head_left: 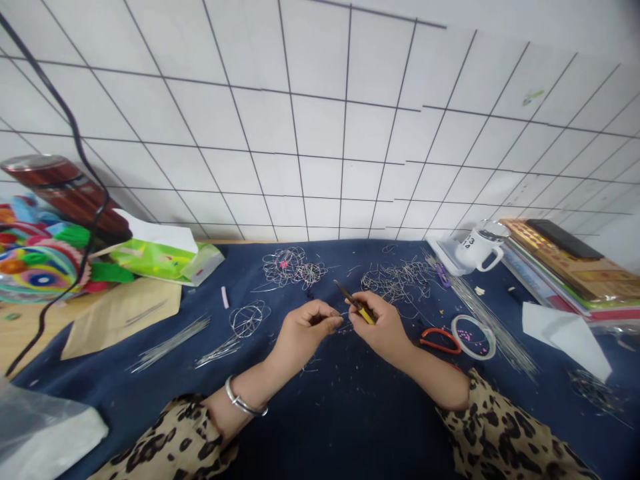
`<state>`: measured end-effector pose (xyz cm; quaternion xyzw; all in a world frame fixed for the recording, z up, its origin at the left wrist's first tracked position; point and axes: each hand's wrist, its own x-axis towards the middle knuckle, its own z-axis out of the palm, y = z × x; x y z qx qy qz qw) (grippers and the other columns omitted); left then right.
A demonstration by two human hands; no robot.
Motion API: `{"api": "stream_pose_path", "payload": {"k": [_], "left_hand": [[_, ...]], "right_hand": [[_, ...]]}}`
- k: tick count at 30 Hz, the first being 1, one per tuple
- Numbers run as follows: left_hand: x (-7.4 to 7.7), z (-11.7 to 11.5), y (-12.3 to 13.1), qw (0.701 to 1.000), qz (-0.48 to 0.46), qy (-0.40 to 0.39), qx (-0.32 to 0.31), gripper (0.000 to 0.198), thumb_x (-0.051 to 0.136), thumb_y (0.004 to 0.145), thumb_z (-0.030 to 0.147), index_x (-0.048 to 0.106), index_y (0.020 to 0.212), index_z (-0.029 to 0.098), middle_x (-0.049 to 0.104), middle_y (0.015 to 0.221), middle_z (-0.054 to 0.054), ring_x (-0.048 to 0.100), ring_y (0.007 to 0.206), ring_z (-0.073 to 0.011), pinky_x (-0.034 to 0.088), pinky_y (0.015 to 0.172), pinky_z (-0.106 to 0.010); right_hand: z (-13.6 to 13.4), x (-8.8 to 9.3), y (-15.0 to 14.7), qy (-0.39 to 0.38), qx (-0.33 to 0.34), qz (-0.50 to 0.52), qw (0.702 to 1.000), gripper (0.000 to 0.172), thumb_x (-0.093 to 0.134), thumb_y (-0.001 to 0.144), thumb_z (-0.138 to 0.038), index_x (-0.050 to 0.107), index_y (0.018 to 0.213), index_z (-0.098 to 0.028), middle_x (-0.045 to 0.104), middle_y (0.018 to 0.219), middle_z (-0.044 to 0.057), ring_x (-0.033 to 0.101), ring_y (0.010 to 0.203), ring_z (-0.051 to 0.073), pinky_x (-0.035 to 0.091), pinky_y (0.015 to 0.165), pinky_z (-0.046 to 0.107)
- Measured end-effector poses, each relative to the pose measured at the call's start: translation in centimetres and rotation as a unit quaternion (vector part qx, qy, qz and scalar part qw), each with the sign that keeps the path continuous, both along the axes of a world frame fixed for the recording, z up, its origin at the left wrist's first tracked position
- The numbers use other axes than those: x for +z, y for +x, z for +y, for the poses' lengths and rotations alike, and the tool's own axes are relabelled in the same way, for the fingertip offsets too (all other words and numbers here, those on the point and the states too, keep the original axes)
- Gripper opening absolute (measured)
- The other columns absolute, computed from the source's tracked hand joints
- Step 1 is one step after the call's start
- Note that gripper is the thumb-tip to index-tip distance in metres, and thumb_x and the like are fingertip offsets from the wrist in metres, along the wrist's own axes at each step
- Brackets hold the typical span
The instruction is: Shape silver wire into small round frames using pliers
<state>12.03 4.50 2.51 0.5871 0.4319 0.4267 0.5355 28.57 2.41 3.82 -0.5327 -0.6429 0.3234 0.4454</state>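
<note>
My left hand is closed in a pinch on a thin piece of wire just above the dark blue cloth. My right hand is closed round small pliers with yellow handles, whose tip points up and to the left, towards the left hand's fingertips. The two hands almost touch at the middle of the cloth. A wire flower shape lies left of my left hand. Further back lie a bigger wire flower and a tangle of loose wire.
Bundles of straight wire lie at the left, and more wire at the right. Orange-handled scissors and a tape roll sit right of my right hand. A white mug, stacked books, a tissue pack and a colourful paper ornament ring the cloth.
</note>
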Motion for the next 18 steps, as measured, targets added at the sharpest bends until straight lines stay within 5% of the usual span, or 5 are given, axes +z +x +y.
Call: {"api": "stream_pose_path", "payload": {"k": [18], "left_hand": [[0.46,-0.15,0.2,0.999,-0.032,-0.018,-0.022,0.008,0.066,0.07,0.019,0.06,0.07,0.014,0.062,0.065,0.001,0.056,0.058,-0.0104,0.047,0.058,-0.022]], "right_hand": [[-0.07,0.11,-0.11,0.014,-0.004,0.047,0.999,0.029,0.056,0.072,-0.02,0.055,0.102,-0.021,0.063,0.089,0.002,0.062,0.077,0.013,0.05,0.073,0.026]]}}
